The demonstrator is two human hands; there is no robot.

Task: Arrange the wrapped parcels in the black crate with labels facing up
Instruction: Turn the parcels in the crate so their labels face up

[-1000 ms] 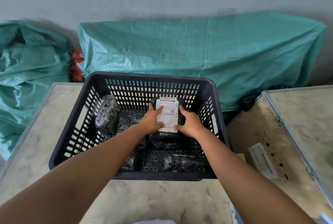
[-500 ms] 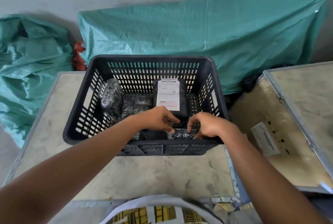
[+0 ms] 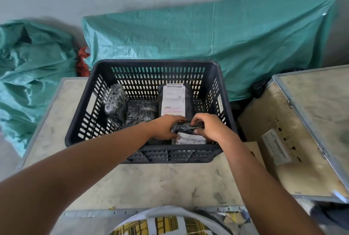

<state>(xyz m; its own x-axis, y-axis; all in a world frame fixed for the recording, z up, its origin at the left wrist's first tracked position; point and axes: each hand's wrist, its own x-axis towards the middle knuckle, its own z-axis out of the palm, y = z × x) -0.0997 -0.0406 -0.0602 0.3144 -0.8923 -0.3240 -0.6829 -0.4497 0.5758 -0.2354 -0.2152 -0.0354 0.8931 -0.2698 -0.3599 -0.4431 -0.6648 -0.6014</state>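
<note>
The black slatted crate [image 3: 105, 76] stands on a pale table. Inside, at the front right, my left hand [image 3: 164, 128] and my right hand [image 3: 209, 126] both grip a small black-wrapped parcel [image 3: 186, 126]; part of its white label shows on its near, lower side. Behind it lies a parcel with its white label [image 3: 173, 100] facing up. A black parcel [image 3: 141, 111] lies flat in the middle with no label showing. Another black parcel [image 3: 115, 100] leans on end at the left wall.
The pale table [image 3: 151, 182] carries the crate. A second metal-edged board with a white sticker [image 3: 276, 147] sits to the right. Green tarpaulin [image 3: 207, 36] covers things behind the crate, and more green sheeting [image 3: 32, 68] lies crumpled at the left.
Both hands left the labelled parcel at the back right and came to the crate's front right. They took hold of a small black parcel there and lifted it, turning it so its label shows.
</note>
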